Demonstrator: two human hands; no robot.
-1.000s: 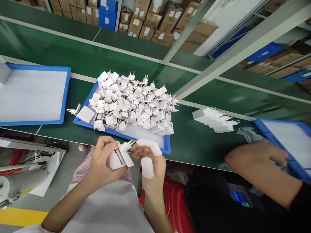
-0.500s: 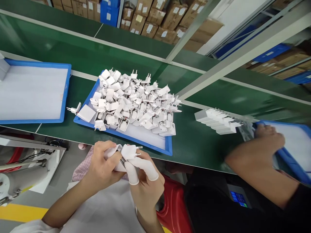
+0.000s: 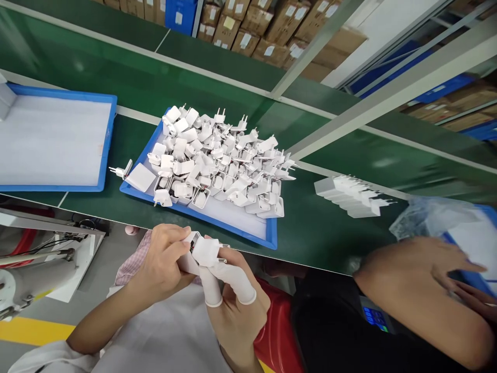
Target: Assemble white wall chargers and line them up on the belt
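My left hand (image 3: 161, 267) is closed around a white charger housing (image 3: 188, 265), whose open end faces right and shows dark inner parts. My right hand (image 3: 243, 305) pinches a white plug head (image 3: 205, 252) with two metal pins pointing right. White finger cots cover two of its digits. Housing and plug head sit close together at the open end; whether they are joined by wires is hidden. Beyond my hands, a blue-rimmed tray (image 3: 229, 224) holds a heap of similar white chargers (image 3: 217, 160), many with their plug heads hanging loose.
At the left lies another blue-rimmed tray (image 3: 50, 142) with a white liner. A row of white chargers (image 3: 349, 196) stands on the green bench (image 3: 306, 233) at the right. Beside it are a clear plastic bag (image 3: 423, 217) and a co-worker's blurred hands (image 3: 427, 274). A sloping metal post (image 3: 373, 106) crosses the back.
The housing in my left hand has turned, so its open end shows more. The plug head has shifted slightly right. The co-worker's arm has moved nearer, and the plastic bag shows more fully.
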